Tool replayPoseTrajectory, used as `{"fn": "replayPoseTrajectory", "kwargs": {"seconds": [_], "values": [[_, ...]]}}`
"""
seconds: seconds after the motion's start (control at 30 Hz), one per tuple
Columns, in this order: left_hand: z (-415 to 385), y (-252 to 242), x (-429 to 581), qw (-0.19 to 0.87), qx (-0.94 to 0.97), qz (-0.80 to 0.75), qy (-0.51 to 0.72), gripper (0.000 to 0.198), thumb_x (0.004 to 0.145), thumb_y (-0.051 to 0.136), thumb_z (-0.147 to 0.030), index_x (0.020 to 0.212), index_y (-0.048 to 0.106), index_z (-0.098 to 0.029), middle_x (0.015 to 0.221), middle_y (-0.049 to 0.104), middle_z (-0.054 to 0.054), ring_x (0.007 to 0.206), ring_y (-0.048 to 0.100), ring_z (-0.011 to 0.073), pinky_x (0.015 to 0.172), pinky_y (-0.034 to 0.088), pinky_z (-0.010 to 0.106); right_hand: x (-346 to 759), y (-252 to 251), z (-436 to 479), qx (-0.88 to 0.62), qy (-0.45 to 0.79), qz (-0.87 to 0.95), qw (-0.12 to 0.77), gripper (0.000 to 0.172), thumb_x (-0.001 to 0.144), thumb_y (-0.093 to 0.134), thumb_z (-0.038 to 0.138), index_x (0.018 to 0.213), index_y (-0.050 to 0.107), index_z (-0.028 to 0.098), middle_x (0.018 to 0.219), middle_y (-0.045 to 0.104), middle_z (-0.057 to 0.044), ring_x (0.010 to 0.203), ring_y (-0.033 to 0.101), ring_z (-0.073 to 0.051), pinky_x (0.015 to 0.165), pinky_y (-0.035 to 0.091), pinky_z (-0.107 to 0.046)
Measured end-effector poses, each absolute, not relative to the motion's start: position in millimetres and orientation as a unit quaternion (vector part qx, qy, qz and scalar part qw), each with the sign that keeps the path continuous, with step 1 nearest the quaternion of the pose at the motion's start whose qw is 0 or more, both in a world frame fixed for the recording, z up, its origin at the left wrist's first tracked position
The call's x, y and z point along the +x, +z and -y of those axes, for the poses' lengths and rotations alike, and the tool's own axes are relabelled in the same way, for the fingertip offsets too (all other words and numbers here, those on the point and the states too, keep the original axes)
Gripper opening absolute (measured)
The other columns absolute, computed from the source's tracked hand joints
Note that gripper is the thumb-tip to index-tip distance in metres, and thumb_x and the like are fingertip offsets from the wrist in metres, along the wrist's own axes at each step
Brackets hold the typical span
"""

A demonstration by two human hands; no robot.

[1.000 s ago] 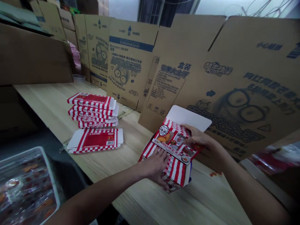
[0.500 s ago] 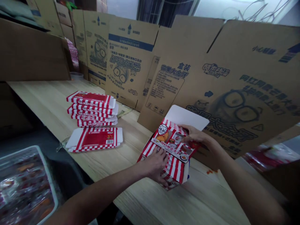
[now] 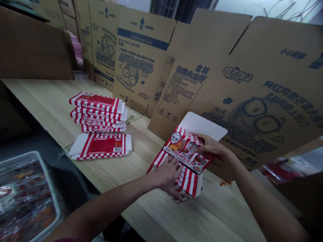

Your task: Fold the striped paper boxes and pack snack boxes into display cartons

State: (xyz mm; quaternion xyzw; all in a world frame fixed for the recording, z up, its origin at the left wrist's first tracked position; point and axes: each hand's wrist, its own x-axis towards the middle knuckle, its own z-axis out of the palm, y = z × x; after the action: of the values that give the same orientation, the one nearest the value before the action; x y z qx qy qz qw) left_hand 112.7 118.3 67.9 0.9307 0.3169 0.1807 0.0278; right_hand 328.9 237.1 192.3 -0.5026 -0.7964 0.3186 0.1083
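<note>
A red-and-white striped paper food box [image 3: 188,181] lies open on the table in front of me, its white lid [image 3: 202,126] raised toward the back. A printed card with a cartoon bespectacled man and food pictures [image 3: 183,154] lies across it. My left hand [image 3: 168,176] holds the box's near side, fingers curled over the striped edge. My right hand [image 3: 210,148] grips the far side by the lid, fingers reaching inside. To the left lie a stack of flat striped boxes [image 3: 98,112] and one flat box [image 3: 99,147].
The light wooden table [image 3: 156,215] runs along a row of upright printed cardboard sheets [image 3: 141,60]. A tray of plastic-wrapped food [image 3: 25,198] sits low at the left. A small clear cup [image 3: 81,75] stands at the far end.
The whole scene has shifted slightly up and left in view as my head moved. Both hands remain on the box, which has barely moved.
</note>
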Motion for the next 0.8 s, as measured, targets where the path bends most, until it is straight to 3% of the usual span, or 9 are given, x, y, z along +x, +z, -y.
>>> {"fn": "replayPoseTrajectory", "kwargs": {"seconds": [0.23,0.37,0.8], "values": [[-118,66,114,0.044,0.924,-0.336,0.178,0.086,0.059,0.059,-0.076,0.118,0.050,-0.014,0.126,0.050,0.020,0.119,0.040,0.0383,0.104,0.026,0.056,330,189,-234,-0.481,0.300,0.817,0.105,0.076,0.055,0.074,0.018,0.129,0.055,0.020,0.109,0.070,-0.003,0.096,0.064,-0.027,0.085,0.052,-0.036],[-118,67,114,0.043,0.927,-0.329,0.172,0.087,0.060,0.057,-0.077,0.118,0.049,-0.012,0.126,0.049,0.022,0.120,0.039,0.0391,0.103,0.027,0.058,335,185,-237,-0.498,0.270,0.817,0.107,0.079,0.055,0.075,0.020,0.130,0.054,0.019,0.116,0.067,-0.004,0.101,0.062,-0.029,0.088,0.050,-0.037],[-117,68,116,0.054,0.923,-0.336,0.181,0.085,0.059,0.058,-0.076,0.115,0.052,-0.013,0.126,0.051,0.021,0.120,0.041,0.0390,0.101,0.032,0.054,339,181,-235,-0.495,0.202,0.839,0.100,0.079,0.055,0.077,0.028,0.130,0.054,0.022,0.122,0.062,-0.006,0.107,0.059,-0.031,0.094,0.046,-0.040]]}}
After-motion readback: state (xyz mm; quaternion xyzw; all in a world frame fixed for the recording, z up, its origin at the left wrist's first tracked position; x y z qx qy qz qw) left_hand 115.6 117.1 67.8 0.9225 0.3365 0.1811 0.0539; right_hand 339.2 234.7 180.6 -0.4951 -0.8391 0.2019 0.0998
